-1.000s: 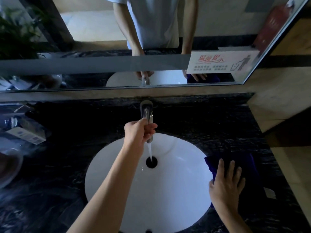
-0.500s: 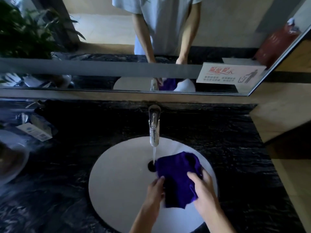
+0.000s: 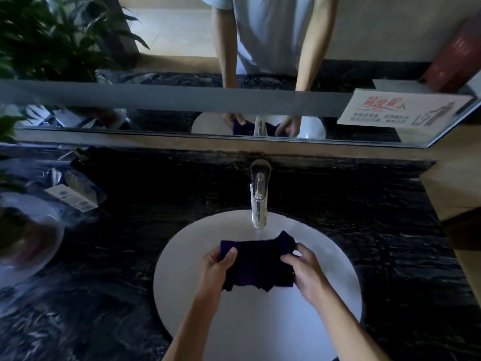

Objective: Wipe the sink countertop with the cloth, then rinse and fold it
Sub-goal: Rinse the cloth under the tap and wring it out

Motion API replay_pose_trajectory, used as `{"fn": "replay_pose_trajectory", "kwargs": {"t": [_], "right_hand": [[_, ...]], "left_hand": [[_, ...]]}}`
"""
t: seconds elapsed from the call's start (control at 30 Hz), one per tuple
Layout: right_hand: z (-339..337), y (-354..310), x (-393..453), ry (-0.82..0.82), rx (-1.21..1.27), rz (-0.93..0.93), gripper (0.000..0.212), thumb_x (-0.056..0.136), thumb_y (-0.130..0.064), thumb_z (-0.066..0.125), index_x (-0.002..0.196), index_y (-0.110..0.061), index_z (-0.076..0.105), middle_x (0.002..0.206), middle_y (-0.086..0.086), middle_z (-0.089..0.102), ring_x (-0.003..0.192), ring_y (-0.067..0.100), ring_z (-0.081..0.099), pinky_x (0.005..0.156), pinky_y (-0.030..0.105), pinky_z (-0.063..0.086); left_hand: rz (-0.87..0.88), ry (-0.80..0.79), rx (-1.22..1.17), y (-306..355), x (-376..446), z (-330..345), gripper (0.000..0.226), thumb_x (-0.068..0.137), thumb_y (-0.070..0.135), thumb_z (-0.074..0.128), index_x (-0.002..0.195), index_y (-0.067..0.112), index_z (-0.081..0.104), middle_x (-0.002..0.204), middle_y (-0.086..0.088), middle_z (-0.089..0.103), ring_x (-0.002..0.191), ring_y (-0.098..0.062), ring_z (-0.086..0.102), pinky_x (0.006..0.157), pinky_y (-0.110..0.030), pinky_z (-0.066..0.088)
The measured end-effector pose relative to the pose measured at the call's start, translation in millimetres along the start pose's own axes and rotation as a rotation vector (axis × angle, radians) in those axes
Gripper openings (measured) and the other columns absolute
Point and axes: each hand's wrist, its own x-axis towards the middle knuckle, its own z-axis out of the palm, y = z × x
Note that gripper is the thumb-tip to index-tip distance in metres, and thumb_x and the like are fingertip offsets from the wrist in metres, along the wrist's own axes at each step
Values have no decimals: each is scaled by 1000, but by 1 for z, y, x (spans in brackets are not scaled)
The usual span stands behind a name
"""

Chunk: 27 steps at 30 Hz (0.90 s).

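Note:
A dark purple cloth [image 3: 257, 261] is stretched between both hands over the white round sink basin [image 3: 325, 321], just below the chrome tap [image 3: 259, 199]. My left hand [image 3: 217, 269] grips the cloth's left edge, thumb on top. Its right edge is held by my right hand [image 3: 303, 269], fingers curled round it. A thin stream of water falls from the tap spout onto the cloth's far edge. The black marble countertop [image 3: 377, 230] surrounds the basin.
A mirror [image 3: 182, 48] runs along the back wall with a white notice [image 3: 400, 110] stuck at its right. On the left of the counter lie a small white box [image 3: 71, 198], a round dish [image 3: 28, 243] and plant leaves [image 3: 52, 35].
My left hand left the tap handle and joined the right on the cloth. The cloth moved from the counter at the right into the basin and is now spread flat under the water.

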Motion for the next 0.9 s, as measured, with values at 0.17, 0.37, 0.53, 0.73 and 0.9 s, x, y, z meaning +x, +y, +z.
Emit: {"fn": "replay_pose_trajectory", "kwargs": {"t": [0.17, 0.37, 0.53, 0.73, 0.9], "right_hand": [[11, -10, 27, -10, 98, -51, 56, 96, 2, 50, 129, -43, 58, 96, 8, 77, 80, 25, 67, 64, 34, 47], [7, -5, 44, -112, 63, -82, 59, 89, 18, 46, 126, -22, 68, 109, 8, 76, 92, 28, 68, 68, 32, 50], [-4, 1, 45, -16, -365, -253, 57, 83, 9, 68, 120, -34, 63, 114, 2, 70, 90, 17, 68, 71, 37, 53], [-18, -3, 44, 201, -831, -572, 26, 90, -1, 70, 111, -16, 65, 107, 2, 57, 98, 14, 58, 77, 7, 44], [-35, 10, 43, 319, -881, -648, 23, 82, -10, 83, 99, -16, 67, 109, -2, 40, 100, 24, 53, 78, 30, 56]], "left_hand": [[8, 149, 15, 11, 22, -9, 18, 92, 24, 71, 102, 9, 77, 98, -23, 76, 95, -47, 71, 89, -68, 55], [42, 202, 105, 13, 49, -15, 25, 85, 25, 75, 109, 20, 70, 100, -20, 76, 91, -37, 74, 83, -63, 59], [95, 30, 134, 5, 54, -6, 40, 82, 14, 73, 120, 26, 67, 92, -20, 76, 80, -29, 72, 68, -37, 61], [127, -96, 490, 0, 62, 21, 54, 74, -9, 73, 121, 17, 72, 105, -3, 78, 94, -9, 74, 82, -22, 58], [190, -53, 680, 4, 72, 33, 22, 76, 9, 78, 90, 26, 77, 96, -6, 67, 87, -23, 68, 77, -28, 52]]}}
